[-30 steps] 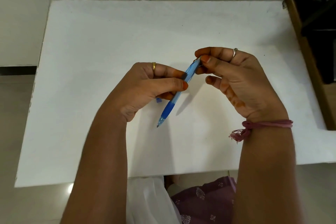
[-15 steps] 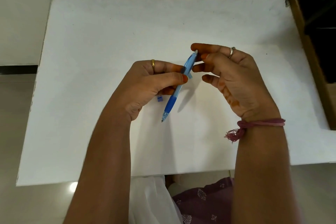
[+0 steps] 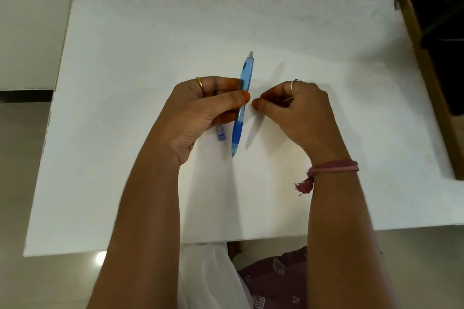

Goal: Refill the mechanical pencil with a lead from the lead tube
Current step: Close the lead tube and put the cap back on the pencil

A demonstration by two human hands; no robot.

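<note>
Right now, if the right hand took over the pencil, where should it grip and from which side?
Probably the clear upper barrel of the mechanical pencil, coming from the right. That stretch sticks out bare beyond the left hand, which covers the middle. The right hand sits just right of it, fingers curled, apart from the pencil.

bright, even light | soft shadows on white table (image 3: 125,133) | floor glare lower left | wide-angle edge bending

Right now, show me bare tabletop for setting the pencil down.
Free: the far strip of the white table beyond the pencil, and both side margins. Crowded: the middle, where the left hand, lead tube and right hand cluster.
</note>
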